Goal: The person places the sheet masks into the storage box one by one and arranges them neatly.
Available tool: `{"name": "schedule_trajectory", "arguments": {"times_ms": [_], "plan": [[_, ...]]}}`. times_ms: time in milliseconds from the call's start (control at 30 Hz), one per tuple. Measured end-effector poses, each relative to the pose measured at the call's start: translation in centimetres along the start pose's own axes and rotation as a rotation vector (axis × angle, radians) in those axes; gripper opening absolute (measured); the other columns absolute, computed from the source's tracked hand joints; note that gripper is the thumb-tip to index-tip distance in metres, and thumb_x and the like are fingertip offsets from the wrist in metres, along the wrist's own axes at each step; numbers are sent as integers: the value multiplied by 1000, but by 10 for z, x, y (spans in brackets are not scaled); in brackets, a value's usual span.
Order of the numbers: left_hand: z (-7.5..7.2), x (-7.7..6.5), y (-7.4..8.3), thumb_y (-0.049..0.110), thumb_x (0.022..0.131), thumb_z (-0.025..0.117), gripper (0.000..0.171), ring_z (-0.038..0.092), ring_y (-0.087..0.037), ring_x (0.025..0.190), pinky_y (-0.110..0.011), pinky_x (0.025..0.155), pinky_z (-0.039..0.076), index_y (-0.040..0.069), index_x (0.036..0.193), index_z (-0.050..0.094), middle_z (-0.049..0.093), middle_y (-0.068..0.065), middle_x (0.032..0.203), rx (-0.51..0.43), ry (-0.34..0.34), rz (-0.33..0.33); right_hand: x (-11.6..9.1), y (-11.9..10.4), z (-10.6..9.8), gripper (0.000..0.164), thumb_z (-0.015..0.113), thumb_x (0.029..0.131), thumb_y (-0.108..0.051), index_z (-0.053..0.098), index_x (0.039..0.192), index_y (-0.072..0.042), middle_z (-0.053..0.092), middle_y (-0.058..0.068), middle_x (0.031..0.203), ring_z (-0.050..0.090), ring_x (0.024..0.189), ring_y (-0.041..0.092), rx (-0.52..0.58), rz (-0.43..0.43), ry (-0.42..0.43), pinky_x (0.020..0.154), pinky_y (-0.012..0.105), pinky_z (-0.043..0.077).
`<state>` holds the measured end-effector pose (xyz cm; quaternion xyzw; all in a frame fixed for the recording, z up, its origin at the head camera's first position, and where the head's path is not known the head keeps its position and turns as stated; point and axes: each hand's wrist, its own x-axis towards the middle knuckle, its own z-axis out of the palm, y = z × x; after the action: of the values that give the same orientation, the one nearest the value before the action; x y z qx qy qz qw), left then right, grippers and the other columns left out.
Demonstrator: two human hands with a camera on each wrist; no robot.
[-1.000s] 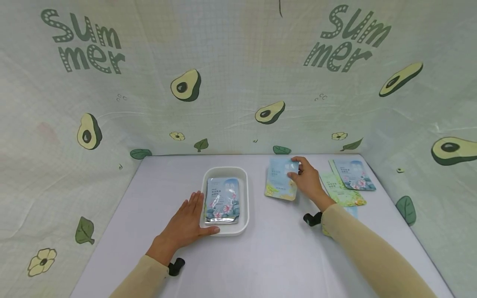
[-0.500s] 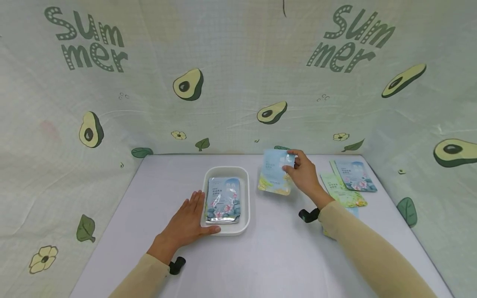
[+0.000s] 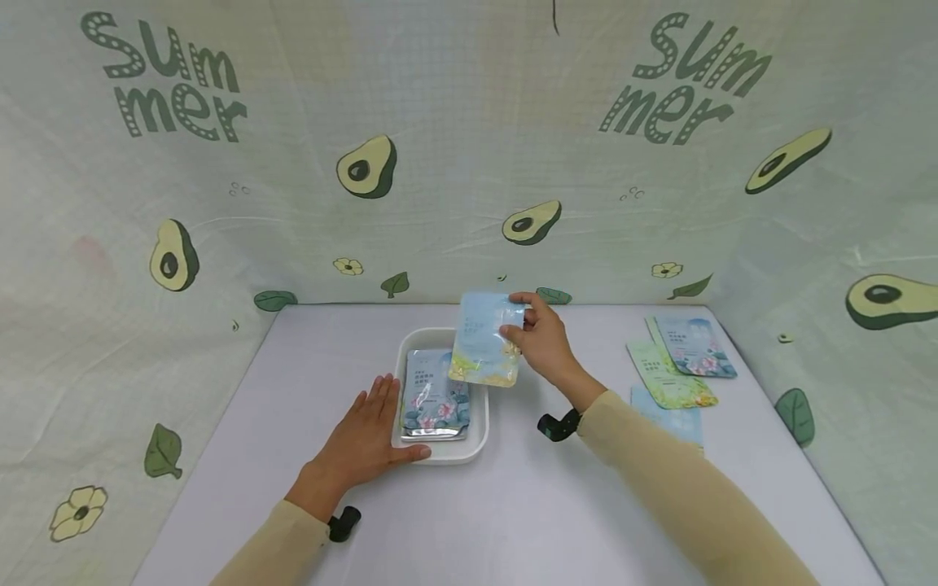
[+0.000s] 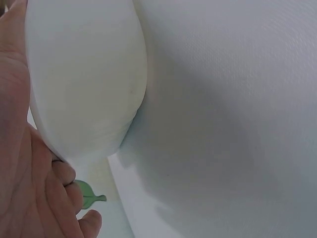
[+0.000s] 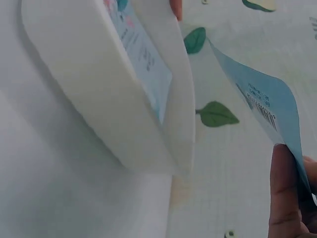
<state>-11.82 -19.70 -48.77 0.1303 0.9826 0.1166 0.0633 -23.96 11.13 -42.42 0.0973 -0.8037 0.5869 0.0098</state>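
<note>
Aloft, blue packet pinched at its edge by right fingers, left fingers straight, seemingly touching tray

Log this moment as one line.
Right grip: pinches light-blue sachet, held up apart from white tray | Left grip: touches tray's left side | Tray: holds pink-flowered sachet | Right side: more sachets

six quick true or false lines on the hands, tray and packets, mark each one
1. The right hand pinches a light blue packet. True.
2. The left hand touches the white tray. True.
3. The tray holds nothing. False: a packet with pink flowers lies in it.
4. No packet lies right of the tray. False: a green packet does.
5. A barcode shows on the held packet. True.
6. The held packet lies in the tray. False: it is held in the air.
</note>
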Motion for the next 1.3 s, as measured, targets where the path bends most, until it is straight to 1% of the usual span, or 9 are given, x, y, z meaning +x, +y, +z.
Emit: {"name": "schedule_trajectory", "arguments": {"times_ms": [167, 300, 367, 467, 600, 833, 1000, 1133, 1300], "plan": [[-1, 0, 0, 90, 84, 55, 132, 14, -41, 163, -58, 131, 22, -5, 166, 16, 16, -24, 175, 20, 5, 19, -3, 1, 39, 51, 75, 97, -5, 55, 144, -10, 74, 15, 101, 63, 78, 16, -45, 22, -30, 62, 23, 51], [-2, 0, 0, 89, 84, 55, 131, 15, -41, 163, -59, 130, 23, -6, 166, 17, 17, -24, 174, 18, 4, 27, -4, 4, 63, 49, 76, 97, -9, 58, 142, -11, 63, 10, 91, 54, 73, 18, -106, 42, -53, 60, 27, 47], [-2, -1, 0, 89, 85, 56, 131, 16, -41, 163, -59, 130, 24, -7, 165, 17, 18, -25, 174, 21, 9, 27, -4, 6, 74, 48, 76, 97, -9, 58, 141, -11, 62, 10, 93, 56, 76, 18, -128, 51, -74, 63, 28, 48], [-1, -1, 0, 88, 85, 57, 130, 17, -41, 162, -59, 130, 25, -7, 165, 18, 20, -25, 174, 29, 19, 31, -3, 9, 87, 47, 76, 97, -10, 58, 141, -10, 68, 13, 103, 64, 84, 20, -163, 56, -108, 71, 32, 56], [0, -1, 0, 87, 86, 57, 129, 18, -41, 162, -59, 130, 25, -7, 165, 17, 20, -25, 174, 38, 25, 34, -4, 11, 99, 47, 74, 98, -11, 58, 142, -10, 70, 17, 117, 69, 97, 27, -222, 47, -149, 84, 41, 60], [1, 0, 0, 86, 86, 57, 129, 17, -41, 162, -59, 130, 25, -7, 165, 17, 19, -25, 174, 32, 21, 36, -6, 10, 104, 49, 74, 100, -16, 56, 145, -12, 71, 18, 127, 69, 106, 28, -385, -7, -201, 95, 48, 58], [1, -1, -1, 88, 86, 56, 130, 17, -41, 163, -58, 130, 24, -7, 165, 16, 18, -25, 174, 25, 16, 33, -6, 9, 103, 58, 76, 98, -21, 52, 150, -10, 71, 17, 134, 70, 114, 29, -484, -34, -222, 102, 49, 57], [1, -1, -1, 88, 85, 56, 131, 15, -41, 163, -58, 130, 24, -7, 166, 15, 18, -25, 174, 11, 10, 27, -6, 11, 99, 62, 77, 99, -27, 52, 153, -9, 71, 16, 135, 70, 118, 31, -576, -47, -179, 102, 49, 58], [1, 0, 0, 89, 84, 56, 133, 14, -40, 163, -57, 131, 23, -6, 166, 15, 17, -24, 175, -3, 4, 13, -10, 12, 78, 48, 70, 103, -28, 60, 144, -5, 72, 16, 127, 72, 111, 31, -603, -105, -93, 93, 47, 62]]}}
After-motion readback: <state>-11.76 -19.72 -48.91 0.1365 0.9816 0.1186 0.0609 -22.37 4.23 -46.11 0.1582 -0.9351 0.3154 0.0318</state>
